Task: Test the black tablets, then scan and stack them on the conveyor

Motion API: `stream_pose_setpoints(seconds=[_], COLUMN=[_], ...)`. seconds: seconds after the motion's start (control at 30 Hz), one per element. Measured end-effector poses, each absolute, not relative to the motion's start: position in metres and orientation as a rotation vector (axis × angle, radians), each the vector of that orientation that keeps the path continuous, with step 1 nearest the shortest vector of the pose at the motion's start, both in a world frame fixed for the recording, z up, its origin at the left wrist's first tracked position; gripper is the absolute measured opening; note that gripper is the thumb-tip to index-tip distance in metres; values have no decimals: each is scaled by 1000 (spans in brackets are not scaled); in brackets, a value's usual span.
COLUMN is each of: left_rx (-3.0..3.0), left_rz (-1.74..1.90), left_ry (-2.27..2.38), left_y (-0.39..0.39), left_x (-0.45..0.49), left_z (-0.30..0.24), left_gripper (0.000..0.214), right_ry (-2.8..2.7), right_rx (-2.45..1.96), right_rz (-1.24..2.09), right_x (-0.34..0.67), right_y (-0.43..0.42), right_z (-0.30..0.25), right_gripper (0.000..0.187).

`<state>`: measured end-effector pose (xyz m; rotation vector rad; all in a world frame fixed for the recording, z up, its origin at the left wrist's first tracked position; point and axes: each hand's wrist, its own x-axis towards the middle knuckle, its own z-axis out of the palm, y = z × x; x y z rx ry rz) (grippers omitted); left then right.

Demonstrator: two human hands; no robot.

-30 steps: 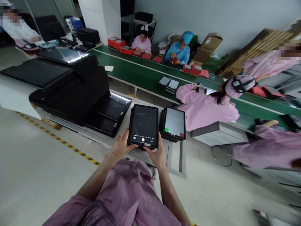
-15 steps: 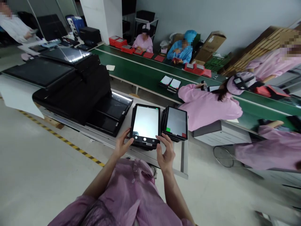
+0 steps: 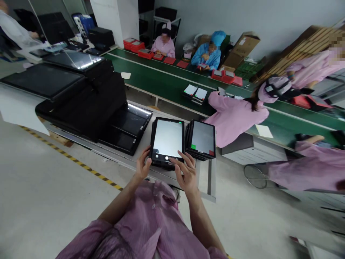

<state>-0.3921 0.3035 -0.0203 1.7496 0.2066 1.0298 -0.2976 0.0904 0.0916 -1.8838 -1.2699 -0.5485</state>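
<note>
A black-cased tablet (image 3: 167,139) with a bright white screen lies on top of a stack on the grey workbench (image 3: 201,180) in front of me. My left hand (image 3: 142,166) grips its lower left corner, fingers curled round the edge. My right hand (image 3: 185,172) hovers over the lower right of the screen with fingers spread, fingertips touching near the row of on-screen buttons. Just to the right sits a second stack of tablets (image 3: 202,139); its top screen is grey with a green and a red corner mark.
Black trays and large dark panels (image 3: 81,97) are piled on the bench to my left. A long green conveyor (image 3: 159,81) runs behind, with tablets and red trays on it. Several workers in pink and blue coats sit along it. Yellow-black floor tape (image 3: 81,167) runs below left.
The tablet's screen went from dark to bright white. My right hand let go of the tablet's lower edge, lifted away, then came back with fingers spread onto the lower screen.
</note>
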Motion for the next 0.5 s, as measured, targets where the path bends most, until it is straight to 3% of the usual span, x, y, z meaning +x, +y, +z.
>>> stream_pose_setpoints(seconds=[0.5], left_rx=[1715], left_rz=[1089], left_ry=[218], left_y=[299], left_x=[-389], left_z=[-35], left_gripper=[61], right_ry=[-1204], right_rx=[-1909], right_rz=[-507], right_x=[-307], right_y=[96], right_z=[100], right_gripper=[42])
